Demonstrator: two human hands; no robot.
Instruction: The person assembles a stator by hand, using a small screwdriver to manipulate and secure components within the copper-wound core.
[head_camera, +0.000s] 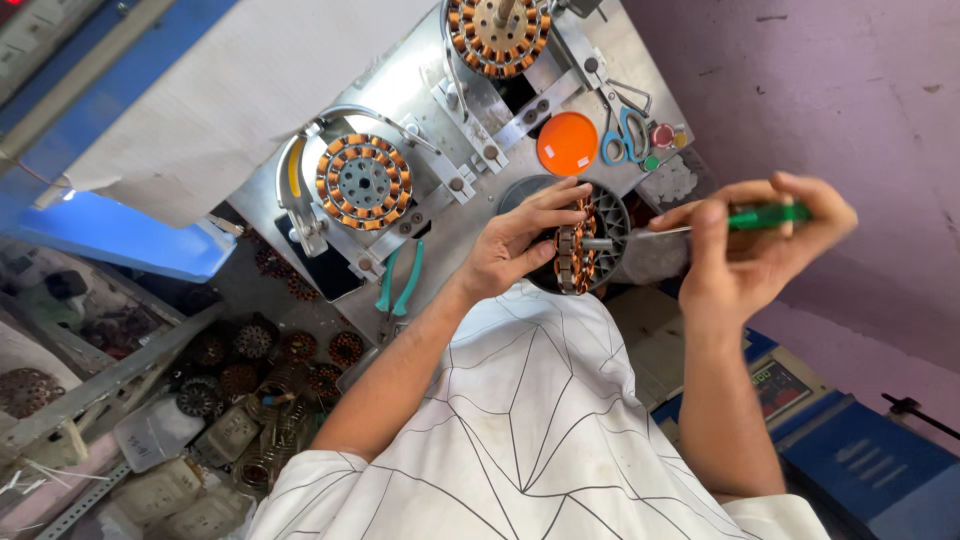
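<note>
My left hand (520, 240) grips a round motor stator (582, 245) with copper-wound coils, held on edge against the metal workbench (420, 85). My right hand (760, 245) is closed around a green-handled screwdriver (765, 216) whose metal shaft points left into the stator's side. The stator sits over a dark round holder, partly hidden by my fingers.
Two more copper-wound stators (363, 182) (498, 35) are clamped in fixtures on the bench. An orange lid (567, 143), blue scissors (625, 135) and teal pliers (398, 285) lie nearby. Several stators and coils fill a bin (260, 370) at lower left. A digital scale (780, 385) stands at right.
</note>
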